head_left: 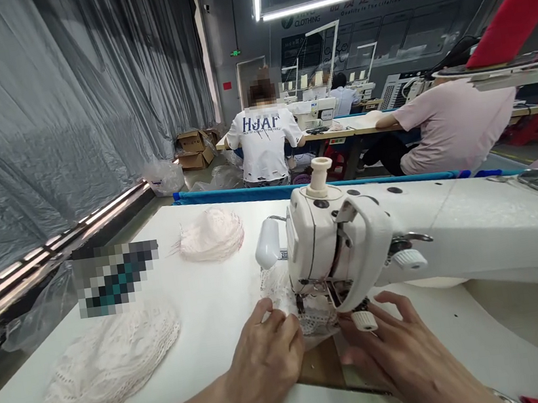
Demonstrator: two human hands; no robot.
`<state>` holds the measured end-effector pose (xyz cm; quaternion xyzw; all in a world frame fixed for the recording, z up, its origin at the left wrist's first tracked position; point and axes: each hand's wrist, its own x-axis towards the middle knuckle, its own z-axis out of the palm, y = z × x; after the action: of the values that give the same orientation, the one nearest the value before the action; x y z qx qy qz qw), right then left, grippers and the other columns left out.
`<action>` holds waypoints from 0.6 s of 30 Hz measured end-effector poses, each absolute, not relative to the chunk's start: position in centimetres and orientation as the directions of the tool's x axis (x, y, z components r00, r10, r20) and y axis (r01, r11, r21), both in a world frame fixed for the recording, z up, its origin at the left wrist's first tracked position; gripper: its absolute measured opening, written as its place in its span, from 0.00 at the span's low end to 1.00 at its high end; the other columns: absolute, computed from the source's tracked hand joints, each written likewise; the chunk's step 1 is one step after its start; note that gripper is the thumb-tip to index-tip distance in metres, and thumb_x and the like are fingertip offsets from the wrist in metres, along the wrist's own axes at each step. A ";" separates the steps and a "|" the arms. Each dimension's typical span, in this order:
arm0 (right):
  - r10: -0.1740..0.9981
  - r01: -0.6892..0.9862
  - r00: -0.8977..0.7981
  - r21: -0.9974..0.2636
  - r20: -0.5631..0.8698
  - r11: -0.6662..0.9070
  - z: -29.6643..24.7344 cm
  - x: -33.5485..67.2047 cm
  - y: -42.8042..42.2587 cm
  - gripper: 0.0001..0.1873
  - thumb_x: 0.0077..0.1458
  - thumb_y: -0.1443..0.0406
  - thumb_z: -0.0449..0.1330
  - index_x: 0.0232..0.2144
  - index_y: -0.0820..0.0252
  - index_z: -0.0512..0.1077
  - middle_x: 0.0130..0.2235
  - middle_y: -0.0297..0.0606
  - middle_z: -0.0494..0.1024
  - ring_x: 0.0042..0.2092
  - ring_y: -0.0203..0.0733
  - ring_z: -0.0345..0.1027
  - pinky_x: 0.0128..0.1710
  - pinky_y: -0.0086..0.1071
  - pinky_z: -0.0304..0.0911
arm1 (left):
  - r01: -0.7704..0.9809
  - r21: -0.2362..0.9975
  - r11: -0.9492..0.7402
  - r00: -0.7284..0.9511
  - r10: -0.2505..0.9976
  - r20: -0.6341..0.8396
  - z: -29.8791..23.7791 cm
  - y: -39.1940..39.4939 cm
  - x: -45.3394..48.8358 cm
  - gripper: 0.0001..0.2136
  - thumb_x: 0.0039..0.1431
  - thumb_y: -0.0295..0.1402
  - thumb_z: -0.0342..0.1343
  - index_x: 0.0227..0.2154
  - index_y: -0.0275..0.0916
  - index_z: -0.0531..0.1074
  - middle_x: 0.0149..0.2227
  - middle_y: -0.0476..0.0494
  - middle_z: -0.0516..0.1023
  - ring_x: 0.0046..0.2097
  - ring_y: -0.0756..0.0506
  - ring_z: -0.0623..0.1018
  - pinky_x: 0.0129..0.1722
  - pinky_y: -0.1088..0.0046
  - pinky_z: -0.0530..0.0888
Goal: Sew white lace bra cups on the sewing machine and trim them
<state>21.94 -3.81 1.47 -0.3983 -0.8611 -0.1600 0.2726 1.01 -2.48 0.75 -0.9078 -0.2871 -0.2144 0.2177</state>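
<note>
A piece of white lace fabric lies under the head of a white sewing machine, around the presser foot and needle area. My left hand is at the left front of the lace, its fingers curled down and closed on the edge. On the other side, my right hand has thumb and forefinger together at the right edge of the lace. The machine's front knob hides part of those fingers, while the outer ones are bent and spread. The needle itself cannot be made out.
Stacked white lace pieces lie on the left of the table, with a pale pink stack farther back. A blurred dark item sits near the left edge. A red thread cone stands upper right. Several people work ahead at other machines.
</note>
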 end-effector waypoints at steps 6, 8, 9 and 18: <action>0.538 0.699 -0.567 0.018 0.624 0.715 1.6 21.0 -4.3 0.24 0.68 0.57 0.40 0.33 0.60 0.72 0.29 0.37 0.78 0.30 0.40 0.70 0.41 0.41 0.54 | 0.617 -0.249 -0.747 0.736 0.436 0.517 0.5 -2.6 1.0 0.10 0.55 0.15 0.49 0.24 0.34 0.67 0.24 0.49 0.65 0.30 0.50 0.68 0.37 0.68 0.69; 0.545 0.691 -0.568 -0.002 0.617 0.723 1.4 21.2 -4.3 0.24 0.68 0.57 0.40 0.32 0.60 0.71 0.28 0.35 0.78 0.29 0.40 0.70 0.40 0.41 0.53 | 0.619 -0.227 -0.752 0.722 0.432 0.540 0.5 -2.6 1.0 0.11 0.55 0.14 0.48 0.24 0.34 0.68 0.24 0.49 0.65 0.30 0.50 0.68 0.37 0.68 0.68; 0.556 0.692 -0.562 -0.019 0.613 0.721 1.2 21.3 -4.3 0.25 0.68 0.58 0.39 0.29 0.59 0.71 0.26 0.34 0.78 0.29 0.40 0.70 0.41 0.41 0.53 | 0.620 -0.224 -0.751 0.716 0.427 0.552 0.5 -2.7 1.0 0.11 0.54 0.14 0.48 0.24 0.33 0.68 0.24 0.49 0.65 0.30 0.50 0.68 0.37 0.68 0.68; 0.509 0.639 -0.719 0.160 0.473 0.753 0.3 22.1 -4.2 0.21 0.68 0.58 0.42 0.50 0.65 0.68 0.42 0.44 0.81 0.38 0.44 0.75 0.46 0.43 0.57 | 0.615 -0.226 -0.755 0.728 0.434 0.531 0.6 -3.0 1.0 0.10 0.56 0.16 0.48 0.24 0.33 0.68 0.25 0.47 0.66 0.31 0.48 0.69 0.36 0.67 0.69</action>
<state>22.13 -4.22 0.34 -0.3141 -0.9135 -0.1580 0.2046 1.01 -3.00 0.63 -0.9082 -0.2888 -0.2297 0.1977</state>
